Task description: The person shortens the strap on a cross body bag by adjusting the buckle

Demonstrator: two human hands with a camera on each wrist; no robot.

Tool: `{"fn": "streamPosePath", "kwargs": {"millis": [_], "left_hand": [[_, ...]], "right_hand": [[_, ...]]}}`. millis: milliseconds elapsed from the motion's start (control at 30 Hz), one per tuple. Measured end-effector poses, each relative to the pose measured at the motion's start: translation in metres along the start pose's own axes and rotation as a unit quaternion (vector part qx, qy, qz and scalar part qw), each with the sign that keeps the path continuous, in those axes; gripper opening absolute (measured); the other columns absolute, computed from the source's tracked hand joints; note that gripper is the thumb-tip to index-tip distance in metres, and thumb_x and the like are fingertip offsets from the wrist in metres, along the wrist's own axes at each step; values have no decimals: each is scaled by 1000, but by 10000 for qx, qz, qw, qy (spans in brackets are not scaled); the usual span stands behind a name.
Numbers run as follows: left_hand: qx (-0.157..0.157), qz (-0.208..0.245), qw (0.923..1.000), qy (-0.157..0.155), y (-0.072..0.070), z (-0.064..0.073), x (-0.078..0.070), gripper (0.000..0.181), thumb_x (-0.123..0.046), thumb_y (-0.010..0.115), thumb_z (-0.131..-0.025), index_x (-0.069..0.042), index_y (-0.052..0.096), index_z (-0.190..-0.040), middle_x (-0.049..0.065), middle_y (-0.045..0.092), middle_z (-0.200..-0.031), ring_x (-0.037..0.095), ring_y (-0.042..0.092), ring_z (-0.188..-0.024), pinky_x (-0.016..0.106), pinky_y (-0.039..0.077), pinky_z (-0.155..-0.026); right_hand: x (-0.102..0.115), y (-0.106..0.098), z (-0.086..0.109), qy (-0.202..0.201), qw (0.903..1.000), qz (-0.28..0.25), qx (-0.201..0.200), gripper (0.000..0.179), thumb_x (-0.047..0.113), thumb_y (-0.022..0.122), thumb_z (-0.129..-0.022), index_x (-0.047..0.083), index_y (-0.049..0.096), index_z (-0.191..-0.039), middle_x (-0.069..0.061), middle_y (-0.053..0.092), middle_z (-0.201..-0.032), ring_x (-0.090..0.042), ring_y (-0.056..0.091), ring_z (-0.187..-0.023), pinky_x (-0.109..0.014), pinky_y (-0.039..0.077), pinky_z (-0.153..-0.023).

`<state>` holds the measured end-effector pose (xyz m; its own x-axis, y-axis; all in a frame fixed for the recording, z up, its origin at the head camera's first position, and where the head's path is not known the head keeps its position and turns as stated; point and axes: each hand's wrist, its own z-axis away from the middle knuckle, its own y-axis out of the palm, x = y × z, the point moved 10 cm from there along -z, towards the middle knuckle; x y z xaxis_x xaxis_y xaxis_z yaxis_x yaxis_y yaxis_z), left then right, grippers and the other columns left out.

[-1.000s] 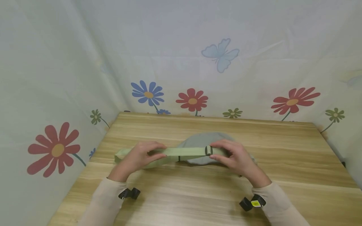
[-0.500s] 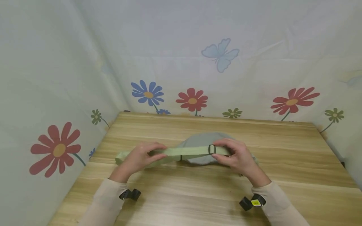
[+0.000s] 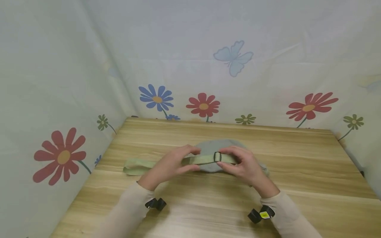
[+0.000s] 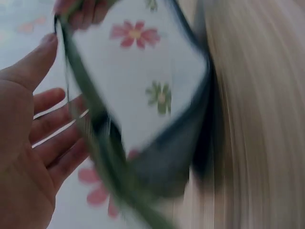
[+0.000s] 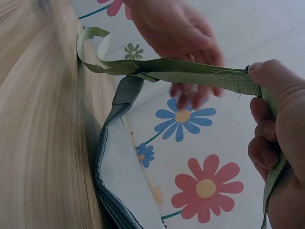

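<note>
A grey bag [image 3: 221, 144] lies on the table, with a zipper [image 5: 106, 196] along its edge in the right wrist view. Its pale green strap [image 3: 200, 160] is raised in front of it and carries a black slider buckle [image 3: 214, 157]. My right hand [image 3: 245, 168] pinches the strap at the buckle between thumb and fingers. Around the strap, left of the buckle, my left hand [image 3: 169, 163] is held with thumb and fingers apart. In the left wrist view, the fingers [image 4: 59, 138] are extended beside the strap without closing on it.
A loop of strap [image 3: 138, 162] lies on the wooden table [image 3: 193, 205] left of the bag. Behind and beside the table hangs a pale curtain [image 3: 178, 43] printed with flowers and a butterfly. Each wrist bears a small black camera [image 3: 254, 215].
My left hand has loosened from the strap and moved right, closer to the buckle. The strap sags lower and its left loop now shows. My right hand has shifted slightly left, still pinching the strap.
</note>
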<state>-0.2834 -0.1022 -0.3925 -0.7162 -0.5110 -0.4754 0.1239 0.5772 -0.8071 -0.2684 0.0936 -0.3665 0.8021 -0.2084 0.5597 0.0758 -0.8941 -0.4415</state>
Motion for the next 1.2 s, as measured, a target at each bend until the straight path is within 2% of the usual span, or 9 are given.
{"fn": "streamPosePath", "kwargs": {"millis": [133, 233, 400, 500, 600, 733, 833, 1000, 1200], "left_hand": [[-19, 381, 9992, 108, 20, -24, -23, 46, -27, 78, -102, -9, 65, -142, 7, 73, -137, 23, 70, -128, 43, 58, -107], [-146, 590, 9980, 175, 24, -30, -27, 37, -23, 74, -104, -7, 68, -136, 8, 75, -133, 23, 71, -124, 41, 59, -104], [-213, 672, 9975, 99, 20, -28, -22, 34, -20, 73, -105, -5, 68, -135, 9, 75, -129, 27, 73, -118, 40, 60, -101], [-262, 665, 9973, 146, 18, -27, -21, 34, -18, 73, -105, -4, 68, -135, 10, 76, -126, 30, 74, -114, 41, 61, -97], [-307, 579, 9976, 223, 19, -28, -22, 38, -19, 75, -104, -4, 66, -138, 10, 75, -129, 28, 74, -115, 42, 61, -98], [-436, 504, 9972, 341, 20, -29, -25, 42, -20, 77, -102, -5, 64, -139, 10, 75, -131, 23, 74, -117, 42, 61, -101], [-544, 532, 9961, 436, 21, -31, -27, 38, -18, 77, -102, -6, 65, -136, 8, 76, -127, 20, 74, -115, 41, 61, -101], [-621, 816, 9937, 448, 23, -33, -28, 36, -15, 76, -102, -5, 64, -134, 9, 77, -127, 22, 74, -120, 39, 61, -102], [-619, 1385, 9880, 287, 23, -34, -28, 38, -10, 74, -103, -3, 57, -136, 15, 77, -129, 27, 75, -123, 39, 62, -100]], "right_hand": [[0, 4, 0, -84, 9999, 71, 81, 33, 3, 90, -86, 5, 78, -117, -11, 80, -105, -15, 68, -85, -18, 53, -72], [0, 3, 2, -99, 9995, 187, 218, 35, 5, 90, -87, 4, 77, -120, -11, 80, -107, -18, 69, -85, -18, 53, -73], [-7, -8, 8, 167, 9966, 723, 357, 46, -4, 92, -79, 6, 78, -122, -9, 80, -111, -18, 73, -97, -13, 52, -89], [-9, -15, 10, 226, 9961, 798, 304, 44, -7, 91, -78, 7, 79, -118, -7, 80, -107, -13, 70, -91, -13, 51, -82], [-8, -18, 10, 180, 9973, 678, 231, 41, -9, 89, -78, 8, 79, -114, -4, 79, -101, -9, 64, -85, -17, 50, -74], [-7, -20, 10, 88, 9986, 521, 77, 40, -11, 89, -78, 8, 79, -112, -3, 77, -97, -7, 61, -81, -18, 48, -69], [-7, -20, 12, 67, 9991, 429, -24, 36, -7, 89, -80, 8, 79, -111, -4, 77, -96, -6, 60, -80, -18, 47, -69], [-9, -22, 13, 81, 9994, 248, -217, 28, -2, 88, -86, 7, 79, -110, -6, 77, -96, -6, 61, -82, -18, 49, -71], [-7, -22, 13, 41, 9993, 81, -363, 34, -11, 87, -82, 5, 78, -111, -8, 77, -94, -8, 60, -79, -20, 48, -67]]}}
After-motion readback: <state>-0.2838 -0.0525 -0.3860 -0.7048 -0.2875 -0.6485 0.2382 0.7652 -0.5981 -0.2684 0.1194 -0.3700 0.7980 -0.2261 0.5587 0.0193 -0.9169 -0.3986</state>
